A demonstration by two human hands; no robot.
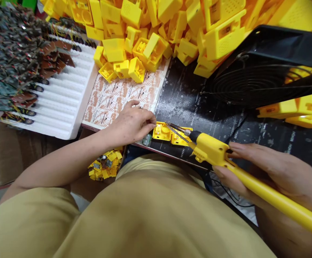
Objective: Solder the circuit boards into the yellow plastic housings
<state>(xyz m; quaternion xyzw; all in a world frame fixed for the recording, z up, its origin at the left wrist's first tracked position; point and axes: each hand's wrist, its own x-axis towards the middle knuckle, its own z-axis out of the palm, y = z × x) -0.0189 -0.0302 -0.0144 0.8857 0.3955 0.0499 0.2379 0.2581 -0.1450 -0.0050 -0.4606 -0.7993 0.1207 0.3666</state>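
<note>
My right hand (268, 172) grips a yellow soldering gun (212, 148), whose metal tip points left over two small open yellow plastic housings. The tip reaches the left housing (161, 132); the right housing (181, 138) lies partly under the gun's front end. At the left housing's edge is my left hand (137, 122), a ring on one finger, its thumb and fingertips drawn together; whatever they pinch, if anything, is too small to make out. Just below those fingers a small green circuit board (146, 139) lies at the bench edge.
Yellow plastic housings (145, 46) are heaped across the back. A black fan (252, 79) stands at right on the black bench top (182, 86). On the left, a white foam tray (64, 114) carries many circuit boards (16, 61). More yellow parts (106, 165) sit below the bench edge.
</note>
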